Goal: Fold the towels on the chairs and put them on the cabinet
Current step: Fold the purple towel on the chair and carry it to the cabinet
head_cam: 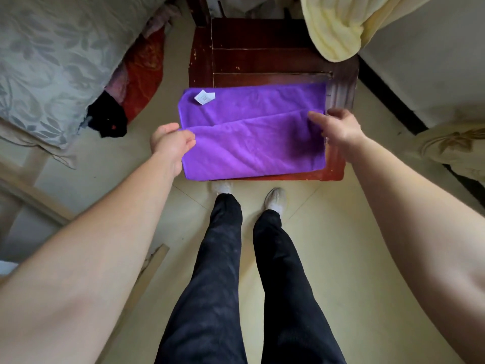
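A purple towel with a white label at its far left corner lies on the seat of a dark red wooden chair. Its near half is folded over towards the far edge. My left hand pinches the left corner of the folded flap. At the right corner of the same flap, my right hand holds the cloth with its fingers over the edge. A pale yellow towel hangs over the chair's back right.
A bed with a grey leaf-patterned cover stands at the left, dark and red cloth bunched beside it. A white wall with a black skirting runs along the right. My legs stand on the pale tiled floor before the chair.
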The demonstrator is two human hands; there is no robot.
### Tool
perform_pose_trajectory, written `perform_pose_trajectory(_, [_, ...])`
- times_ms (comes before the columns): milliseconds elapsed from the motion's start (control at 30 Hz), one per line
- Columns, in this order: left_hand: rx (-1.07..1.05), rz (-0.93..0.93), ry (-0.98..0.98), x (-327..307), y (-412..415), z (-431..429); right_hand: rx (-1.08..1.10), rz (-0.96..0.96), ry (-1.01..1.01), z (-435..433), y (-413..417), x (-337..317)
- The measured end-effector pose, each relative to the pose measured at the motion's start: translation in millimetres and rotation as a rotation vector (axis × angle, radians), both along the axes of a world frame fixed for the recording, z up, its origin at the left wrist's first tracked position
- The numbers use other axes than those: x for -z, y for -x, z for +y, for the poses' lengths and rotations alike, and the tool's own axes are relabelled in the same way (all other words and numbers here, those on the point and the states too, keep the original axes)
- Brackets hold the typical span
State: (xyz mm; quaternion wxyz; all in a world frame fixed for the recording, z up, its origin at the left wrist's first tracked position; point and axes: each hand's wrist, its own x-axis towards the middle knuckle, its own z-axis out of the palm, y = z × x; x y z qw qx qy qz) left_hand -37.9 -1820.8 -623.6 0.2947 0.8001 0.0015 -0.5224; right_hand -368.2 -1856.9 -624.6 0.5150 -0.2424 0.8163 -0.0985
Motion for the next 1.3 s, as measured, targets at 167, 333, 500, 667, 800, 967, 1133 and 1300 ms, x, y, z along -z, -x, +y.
perform_pose_trajectory(167, [0.157, -0.129, -0.076, 7, -2, 2, -0.02, 0.089, 0.049, 6, 3, 3])
perform_pose_trajectory(333, [0.26, -0.243, -0.079, 12, -3, -2, -0.245, 0.144, 0.08, -3, 8, 5])
perform_pose_trajectory(500, [0.685, -0.47, -0.081, 10, -11, -2, -0.644, 0.38, 0.028, -15, 2, -3])
perform_pose_trajectory(667, [0.794, -0.635, -0.027, -3, -4, -10, -0.39, 0.263, 0.078, -18, 1, -5])
perform_pose_trajectory(800, [0.663, -0.669, 0.06, -2, -1, -40, -0.072, 0.181, 0.157, -34, 1, 3])
perform_pose_trajectory(967, [0.639, -0.724, 0.159, 13, 0, -82, -0.136, 0.264, 0.259, -56, 0, 29])
perform_pose_trajectory(1133, [0.755, -0.729, 0.05, 36, -4, -93, -0.228, 0.406, 0.26, -60, -8, 36])
perform_pose_trajectory(1300, [0.956, -1.009, 0.171, 22, 13, -49, -0.224, 0.473, 0.069, -34, -11, 31])
